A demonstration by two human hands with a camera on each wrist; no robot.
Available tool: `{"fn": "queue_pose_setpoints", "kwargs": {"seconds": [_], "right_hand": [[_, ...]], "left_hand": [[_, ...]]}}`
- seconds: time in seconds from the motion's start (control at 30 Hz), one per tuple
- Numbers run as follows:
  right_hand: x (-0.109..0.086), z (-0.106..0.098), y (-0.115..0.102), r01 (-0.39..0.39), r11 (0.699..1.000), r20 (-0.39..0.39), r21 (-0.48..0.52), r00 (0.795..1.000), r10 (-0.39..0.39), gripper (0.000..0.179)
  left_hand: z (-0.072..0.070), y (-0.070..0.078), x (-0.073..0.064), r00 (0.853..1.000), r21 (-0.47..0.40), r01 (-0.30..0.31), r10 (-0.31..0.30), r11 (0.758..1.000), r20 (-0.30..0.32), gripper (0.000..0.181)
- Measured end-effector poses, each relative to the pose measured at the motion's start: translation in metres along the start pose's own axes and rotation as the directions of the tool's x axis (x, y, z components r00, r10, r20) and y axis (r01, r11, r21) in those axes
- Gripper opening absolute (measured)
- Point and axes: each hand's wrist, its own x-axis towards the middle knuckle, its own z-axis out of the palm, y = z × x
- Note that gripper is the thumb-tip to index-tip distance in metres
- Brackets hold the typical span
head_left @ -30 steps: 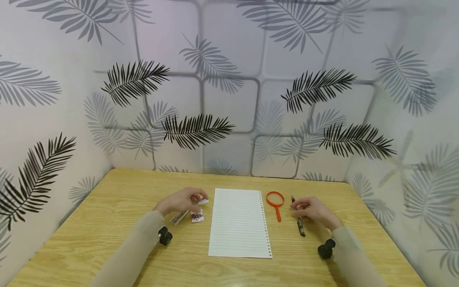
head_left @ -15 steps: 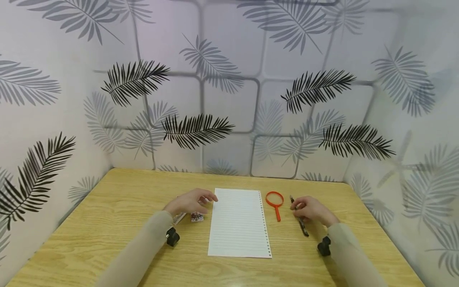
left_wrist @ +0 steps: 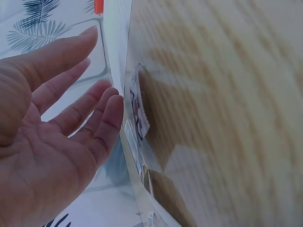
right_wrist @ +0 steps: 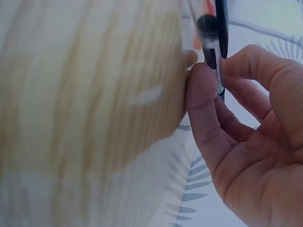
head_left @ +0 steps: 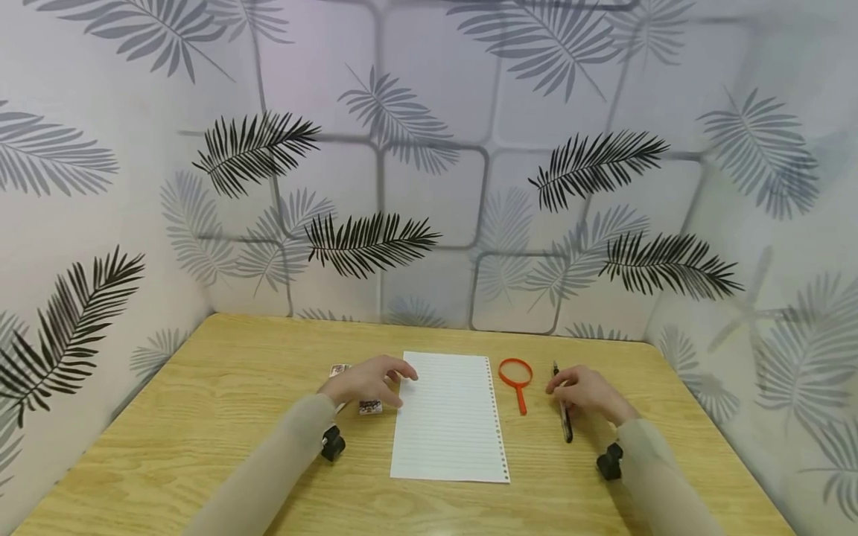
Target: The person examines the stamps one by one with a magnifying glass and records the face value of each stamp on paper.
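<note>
In the head view, my left hand (head_left: 371, 381) hovers with spread, relaxed fingers beside the left edge of a white lined sheet (head_left: 447, 432). The left wrist view shows nothing between its thumb and fingers. Small printed card pieces (head_left: 370, 407) lie under and behind this hand, partly hidden by it; one patterned piece (left_wrist: 138, 109) shows near its fingertips. On the right, my right hand (head_left: 590, 393) pinches a black pen (head_left: 567, 426) with thumb and fingertips. The right wrist view shows the pen's dark clip and clear barrel (right_wrist: 221, 28) above the fingers.
An orange-red magnifying glass (head_left: 520, 398) lies between the sheet and the pen. The wooden table (head_left: 167, 417) meets a leaf-patterned backdrop (head_left: 429, 290) at the back and sides. Dark wrist cameras (head_left: 332, 444) sit on both sleeves.
My left hand has moved right, from above the card pieces to the sheet's left edge. The pen has turned a little in my right fingers, while the right hand stays almost in place.
</note>
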Motion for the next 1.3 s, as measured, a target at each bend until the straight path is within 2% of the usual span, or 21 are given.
{"fn": "queue_pose_setpoints", "kwargs": {"seconds": [0.1,0.33,0.57,0.73,0.9,1.3], "right_hand": [[-0.002,-0.001,0.001,-0.011,0.999,-0.002,0.053,1.0,0.011,0.028],[0.0,-0.001,0.001,0.013,0.986,0.013,0.164,1.0,-0.015,0.035],[0.006,0.002,-0.009,0.074,0.944,0.049,0.322,0.994,-0.094,0.041],[0.013,0.01,-0.019,0.113,0.93,0.084,0.349,0.985,-0.151,0.045],[0.017,0.021,-0.028,0.127,0.918,0.124,0.375,0.975,-0.185,0.045],[0.021,0.045,-0.054,0.1,0.883,0.199,0.458,0.957,-0.212,0.046]], "left_hand": [[0.002,0.001,0.002,1.0,0.014,0.016,-0.017,1.0,0.001,0.047],[0.004,0.007,0.001,0.997,0.055,0.072,-0.073,0.996,0.009,0.046],[0.005,0.011,0.002,0.992,0.072,0.121,-0.123,0.99,0.026,0.054],[0.007,0.01,0.005,0.994,0.115,0.097,-0.103,0.989,0.041,0.056],[0.009,0.01,0.007,0.991,0.111,0.118,-0.124,0.987,0.044,0.056],[0.011,0.011,0.009,0.992,0.116,0.112,-0.117,0.987,0.04,0.054]]}}
